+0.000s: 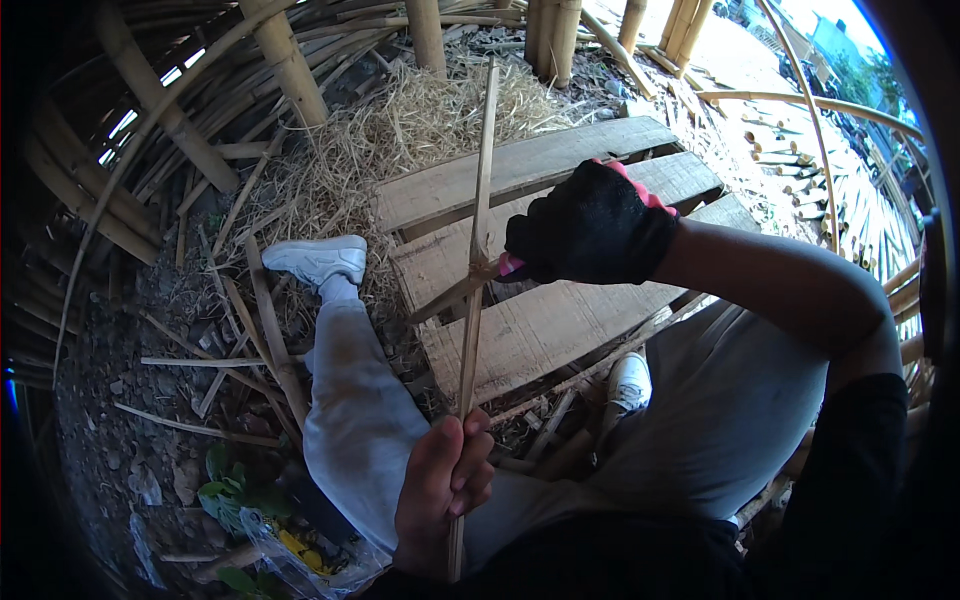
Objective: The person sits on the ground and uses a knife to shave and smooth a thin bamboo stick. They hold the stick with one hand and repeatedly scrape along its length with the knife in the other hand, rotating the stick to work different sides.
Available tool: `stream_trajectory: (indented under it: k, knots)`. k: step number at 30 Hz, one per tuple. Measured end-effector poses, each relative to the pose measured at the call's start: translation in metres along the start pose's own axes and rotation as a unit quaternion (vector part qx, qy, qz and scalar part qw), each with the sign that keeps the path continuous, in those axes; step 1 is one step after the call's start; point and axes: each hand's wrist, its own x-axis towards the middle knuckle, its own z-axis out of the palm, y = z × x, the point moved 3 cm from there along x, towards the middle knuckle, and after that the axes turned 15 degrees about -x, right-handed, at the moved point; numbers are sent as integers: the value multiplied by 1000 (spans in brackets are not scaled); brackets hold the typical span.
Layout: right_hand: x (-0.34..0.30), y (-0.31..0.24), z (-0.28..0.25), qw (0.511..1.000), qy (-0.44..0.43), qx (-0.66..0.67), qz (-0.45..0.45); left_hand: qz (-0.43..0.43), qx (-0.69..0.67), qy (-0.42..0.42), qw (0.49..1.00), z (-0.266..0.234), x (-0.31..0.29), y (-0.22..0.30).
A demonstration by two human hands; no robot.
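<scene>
Clamped around a narrow bamboo strip (470,350) near its lower end, the bare left hand (445,475) is holding it out over the slatted wooden pallet (545,340); a blade slipping down the strip could be cutting those ungloved fingers. Crossing the strip higher up, the knife (443,299) is sitting at an angle, and an uneven bite could be splitting the strip askew. Farther right, the black-gloved right hand (590,225) is gripping the knife, fingers folded together and mostly hiding its handle; loosening there could be letting the edge twist.
</scene>
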Motion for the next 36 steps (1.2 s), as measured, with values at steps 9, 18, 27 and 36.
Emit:
stream_trajectory:
  k: [9,18,27,36]
  knots:
    - [-3,35,-15,939,100,299,140,-36,-33,-73,996,-3,-6,-3]
    - [-3,37,-23,938,215,268,35,-39,14,-94,995,-6,-11,-2]
    - [7,25,-8,975,142,168,-25,-43,18,-139,989,-14,5,-17]
    - [-8,-50,-30,965,178,145,-128,-9,51,-144,988,-15,9,-16]
